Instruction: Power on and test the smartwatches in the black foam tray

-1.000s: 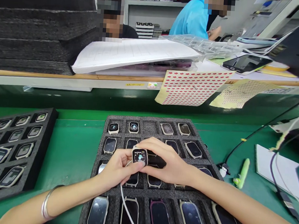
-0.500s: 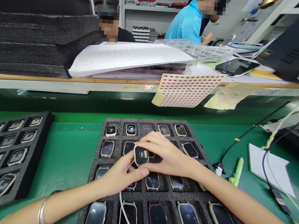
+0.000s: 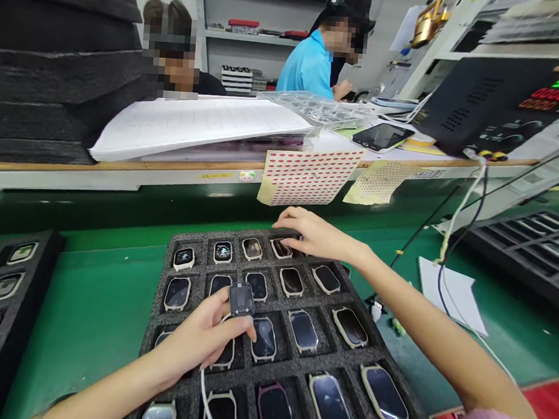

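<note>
In my left hand [image 3: 214, 326] is a small dark square charging dock [image 3: 241, 298] with contact dots on its face, pinched between thumb and fingers. A white cable [image 3: 205, 396] runs down from that hand. My right hand [image 3: 309, 232] reaches over the far row of a black foam tray [image 3: 157, 309], fingers apart, its thumb over a watch body [image 3: 282, 250]; whether it touches is unclear. Beside that one lies another watch body [image 3: 252, 249] in its slot. Two watches at the far left, including this watch [image 3: 223, 251], have lit screens. Several dark-screened watches fill the nearer rows.
At left stands another foam tray of watches [image 3: 39, 282]; a third tray [image 3: 536, 234] is at right. Stacked foam [image 3: 44, 78], papers [image 3: 194, 127] and a phone [image 3: 381, 137] occupy the shelf, with a power supply [image 3: 487, 109]. Cables [image 3: 450, 237] hang at right. Two people sit beyond.
Both hands were together on a lit watch at the dock. Now the dock is bare, a watch sits in the far row's formerly vacant slot, and my right hand has moved away to the neighbouring watch.
</note>
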